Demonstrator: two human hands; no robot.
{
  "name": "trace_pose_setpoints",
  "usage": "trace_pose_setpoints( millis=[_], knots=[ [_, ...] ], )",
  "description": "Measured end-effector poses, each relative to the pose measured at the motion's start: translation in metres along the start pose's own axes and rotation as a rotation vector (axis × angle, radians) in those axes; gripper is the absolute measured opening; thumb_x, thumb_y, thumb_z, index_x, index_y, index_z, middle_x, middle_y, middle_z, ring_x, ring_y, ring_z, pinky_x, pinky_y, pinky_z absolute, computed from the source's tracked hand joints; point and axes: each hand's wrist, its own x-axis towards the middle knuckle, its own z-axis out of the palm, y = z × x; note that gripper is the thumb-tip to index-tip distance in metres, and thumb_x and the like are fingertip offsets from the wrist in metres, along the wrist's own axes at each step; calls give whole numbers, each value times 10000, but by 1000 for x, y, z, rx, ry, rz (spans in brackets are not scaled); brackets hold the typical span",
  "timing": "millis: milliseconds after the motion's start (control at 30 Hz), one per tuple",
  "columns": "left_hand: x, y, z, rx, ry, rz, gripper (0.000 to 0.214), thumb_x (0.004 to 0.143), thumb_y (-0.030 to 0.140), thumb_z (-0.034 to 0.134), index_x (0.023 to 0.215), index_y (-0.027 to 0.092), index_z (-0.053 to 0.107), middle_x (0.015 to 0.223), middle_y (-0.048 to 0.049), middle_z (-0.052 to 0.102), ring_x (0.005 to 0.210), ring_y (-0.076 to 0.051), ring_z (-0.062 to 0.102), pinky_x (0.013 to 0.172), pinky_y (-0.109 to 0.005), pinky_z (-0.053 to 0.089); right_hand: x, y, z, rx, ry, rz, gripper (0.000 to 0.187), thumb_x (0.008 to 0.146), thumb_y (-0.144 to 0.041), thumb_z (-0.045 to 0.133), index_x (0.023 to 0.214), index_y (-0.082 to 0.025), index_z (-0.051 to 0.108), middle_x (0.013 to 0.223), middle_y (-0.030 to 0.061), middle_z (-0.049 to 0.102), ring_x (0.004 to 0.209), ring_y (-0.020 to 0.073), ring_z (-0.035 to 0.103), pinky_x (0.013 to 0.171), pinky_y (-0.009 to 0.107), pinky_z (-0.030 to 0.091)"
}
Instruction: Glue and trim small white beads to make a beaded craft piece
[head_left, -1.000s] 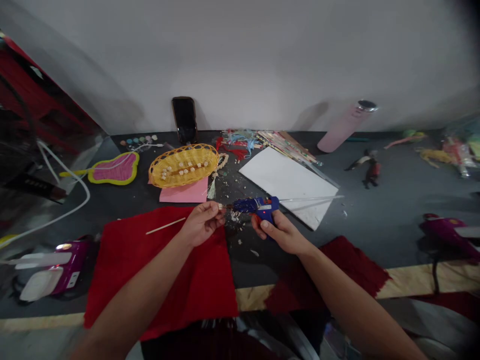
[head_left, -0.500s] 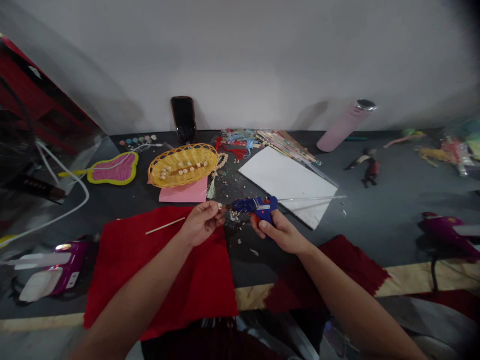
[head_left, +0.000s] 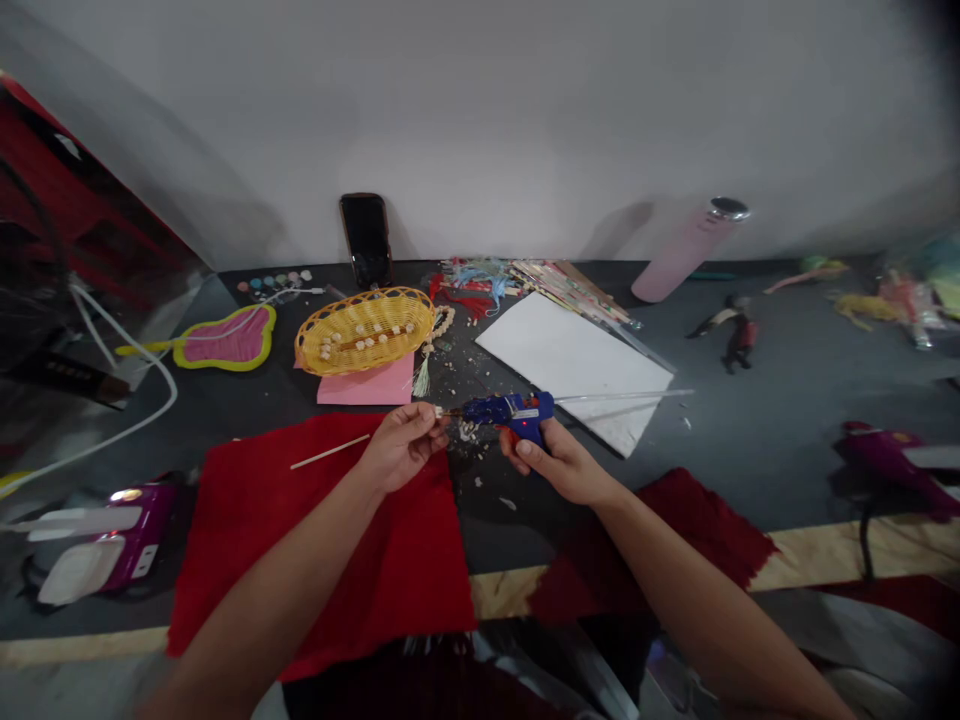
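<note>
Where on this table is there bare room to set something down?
Mostly bare: the dark tabletop bordered by the white board, dark figure and rightmost purple device. Bright red cloth between thin stick and left forearm also looks open. Crowded: around the yellow basket, red tassels and blue glue gun, with crumbs scattered between.

1. I see a craft workspace: a dark worktop (head_left: pixel 810 400) against a plain wall (head_left: pixel 480 130).
2. On hand, a blue glue gun (head_left: pixel 534 410) with a clear glue stick (head_left: pixel 600 398).
3. Yellow basket (head_left: pixel 352 364) of small pale pieces (head_left: pixel 371 341), coloured tassels (head_left: pixel 475 306), scattered scraps (head_left: pixel 469 433).
</note>
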Motion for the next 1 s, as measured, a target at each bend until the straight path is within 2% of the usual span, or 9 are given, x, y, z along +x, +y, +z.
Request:
trace_pose_setpoints(
  millis=[267,667,1000],
  knots=[
    [1,-1,-1,3,44,4,117,685,176,709,694,118,607,673,-24,595,567,-74,492,562,-225,431,0,1,0,6,1,-2,272,890,-431,443,942,-164,464,758,17,490,595,99,429,557,248,398],
    [0,0,1,2,23,6,98,716,184,685,703,124,608,604,9,509,570,-73,468,558,-217,422,-2,2,0,27,10,16,272,884,-430,453,958,-169,470,820,33,502,600,101,438,565,252,399],
    [0,0,3,12,15,17,119,705,173,692,665,131,588,619,13,514,574,-71,467,555,-210,422,-2,1,0,15,2,18,288,883,-437,457,958,-160,486,815,33,517,605,97,449,576,244,407]
  ],
)
